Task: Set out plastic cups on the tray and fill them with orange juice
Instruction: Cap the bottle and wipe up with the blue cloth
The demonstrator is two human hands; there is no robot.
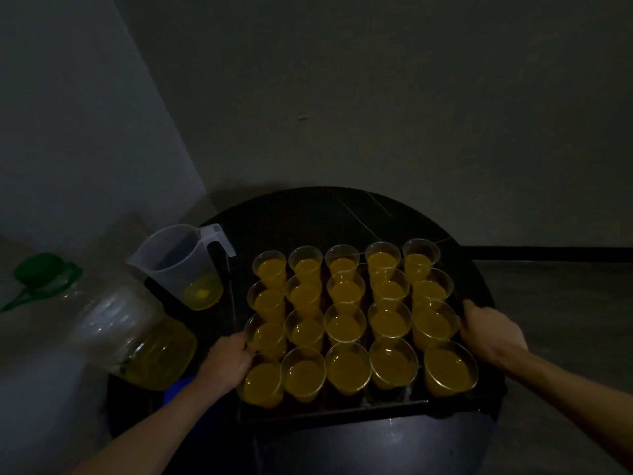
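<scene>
Tray [329, 410] is the thing the coming move turns on, and the head view shows it dark and shallow on a round black table [342, 214], lying directly between the two hands; its long axis appears to run from 9 o'clock to 3 o'clock, so each hand meets a short end; left hand [227, 363] sits at about 8 o'clock of the tray, fingers curled at the rim just beside the nearest cup, gripping the edge as far as the dim light lets me judge; right hand [489, 332] is at 3 o'clock, fingers hooked over the far-side rim and holding it; neither hand is clearly the nearer, and both forearms come in from 6 o'clock; cups [346, 323] of clear plastic stand upright on the tray in four rows of five, packed rim to rim, every one holding orange juice [347, 366] to well above half; setting out and filling look done, so I judge a level two-handed lift or slide comes next, and any tilt would slop the near row; at 10 o'clock of the tray a translucent jug [181, 262] stands with only a little juice at its bottom; at 9 o'clock a large clear bottle [137, 337] leans, a shallow pool of juice in its base, its green cap [41, 272] toward the picture's left edge
</scene>
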